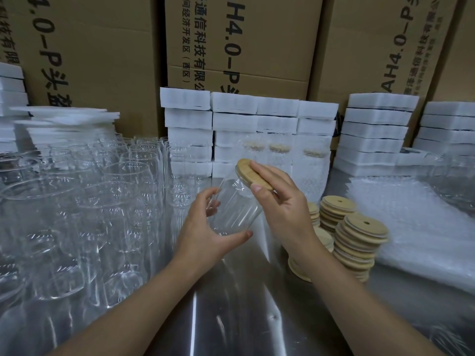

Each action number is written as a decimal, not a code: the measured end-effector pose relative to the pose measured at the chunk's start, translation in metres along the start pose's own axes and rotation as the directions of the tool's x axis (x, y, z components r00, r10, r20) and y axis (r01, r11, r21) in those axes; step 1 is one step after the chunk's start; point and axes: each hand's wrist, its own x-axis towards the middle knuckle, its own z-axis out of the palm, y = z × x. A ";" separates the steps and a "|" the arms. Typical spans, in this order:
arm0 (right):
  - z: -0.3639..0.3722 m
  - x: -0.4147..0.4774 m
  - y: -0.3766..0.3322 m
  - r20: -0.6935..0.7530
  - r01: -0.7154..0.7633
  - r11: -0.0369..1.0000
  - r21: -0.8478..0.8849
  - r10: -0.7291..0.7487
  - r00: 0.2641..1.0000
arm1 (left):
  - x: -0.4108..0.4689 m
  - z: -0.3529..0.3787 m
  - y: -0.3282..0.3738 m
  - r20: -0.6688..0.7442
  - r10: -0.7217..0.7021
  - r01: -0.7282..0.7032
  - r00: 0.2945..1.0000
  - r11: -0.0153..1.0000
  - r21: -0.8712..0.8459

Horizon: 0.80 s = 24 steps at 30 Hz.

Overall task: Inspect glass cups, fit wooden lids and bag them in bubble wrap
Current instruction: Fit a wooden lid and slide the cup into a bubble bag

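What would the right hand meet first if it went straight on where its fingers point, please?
Beyond the round wooden lid that the right hand holds, probably the stacked white foam blocks; depth is unclear.

Dim, cool overhead light; white glare streaks the shiny steel tabletop, glints dance on clear glass cups at its left edge. Brown cardboard cartons bow outward, corners soft.
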 end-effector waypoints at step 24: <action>-0.142 0.030 -0.038 -0.292 -0.167 0.789 -0.592 -0.016 0.956 | -0.003 0.003 0.013 -0.068 -0.094 0.083 0.993 0.985 -0.151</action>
